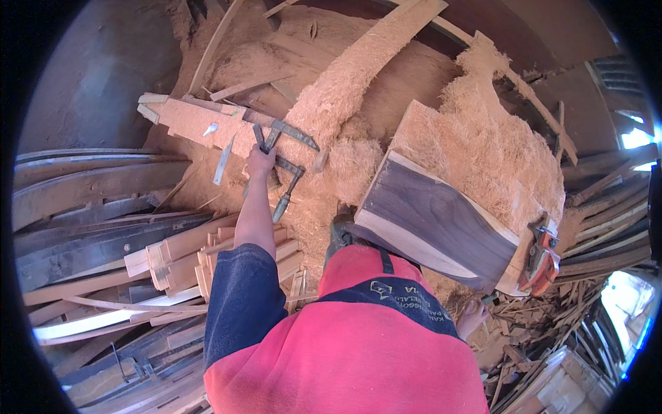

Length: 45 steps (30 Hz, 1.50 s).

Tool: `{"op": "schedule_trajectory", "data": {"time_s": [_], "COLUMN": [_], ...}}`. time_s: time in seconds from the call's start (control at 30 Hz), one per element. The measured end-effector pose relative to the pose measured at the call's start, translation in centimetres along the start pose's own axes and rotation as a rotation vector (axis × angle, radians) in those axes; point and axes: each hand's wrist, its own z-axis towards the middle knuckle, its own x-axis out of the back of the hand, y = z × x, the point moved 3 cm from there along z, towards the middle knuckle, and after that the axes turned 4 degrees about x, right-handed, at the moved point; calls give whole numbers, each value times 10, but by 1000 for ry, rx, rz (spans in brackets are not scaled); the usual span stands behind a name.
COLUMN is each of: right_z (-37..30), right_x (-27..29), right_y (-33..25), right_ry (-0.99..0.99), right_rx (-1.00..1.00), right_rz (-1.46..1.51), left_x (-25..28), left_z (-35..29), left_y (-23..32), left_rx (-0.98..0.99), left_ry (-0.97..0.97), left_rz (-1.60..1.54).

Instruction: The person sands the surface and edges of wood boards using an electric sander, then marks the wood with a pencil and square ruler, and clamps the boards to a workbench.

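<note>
My left hand [260, 161] reaches out to the left and is closed round the bar of a dark metal F-clamp [298, 135]. The clamp's green handle [281, 207] hangs down below the jaws. It is held over a shavings-covered plank, close to a thin flat strip [223, 162]. My right hand [472, 319] is low on the right, beside the near corner of a dark, pale-edged wooden board [441, 210]. Its fingers look closed at a small greenish piece [488, 299], too small to name. My body hides part of the board's near edge.
An orange power planer [541, 259] rests at the board's right end. Shavings [496, 138] heap behind the board and cover a curved plank [365, 69]. Stacked timber strips [103, 193] and cut blocks [179, 259] lie left; wood scraps [531, 324] litter the lower right.
</note>
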Motion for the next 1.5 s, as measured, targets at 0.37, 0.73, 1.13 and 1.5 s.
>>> {"op": "schedule_trajectory", "data": {"time_s": [0.37,0.73,1.13,1.5], "right_z": [23,83,82,94], "right_x": [-13,40,158,185], "right_y": [-81,-313,-386,-301], "right_ry": [-63,-253,-549,-142], "right_rx": [147,567,845,744], "right_rz": [202,857,1274,995], "left_x": [31,151,96,24], "left_z": [-23,-231,-303,-363], "left_y": [-24,30,161,178], "left_rx": [-462,-154,19,-78], "left_ry": [-1,56,-484,-1203], "left_rz": [-270,-827,-1590,-944]}}
